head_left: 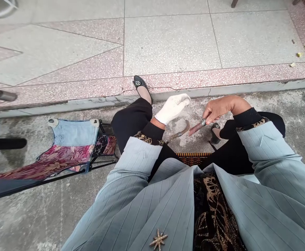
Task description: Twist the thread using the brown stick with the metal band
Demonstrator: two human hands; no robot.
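Note:
My left hand (173, 107), in a white knit glove, is closed with thumb and fingertips pinched together. From it a thin pale strand (195, 114), wire or string, runs down toward my right hand. My bare right hand (222, 108) grips a reddish-brown wooden stick (195, 128), its near end pointing down and left. Around the stick, beside my fingertips, sits a grey winding (203, 122) that looks like wire. Below my left hand a curved brown stick-like piece (180, 134) shows, a band around it; its lower end is hidden by my sleeve.
A folding chair (75, 132) with denim and floral cloth stands at left. Ahead, a low step edge (173, 93) borders the tiled floor (168, 45), where my shoe (139, 82) rests. A metal cylinder (5, 95) lies at far left. Beneath me is a woven seat (193, 158).

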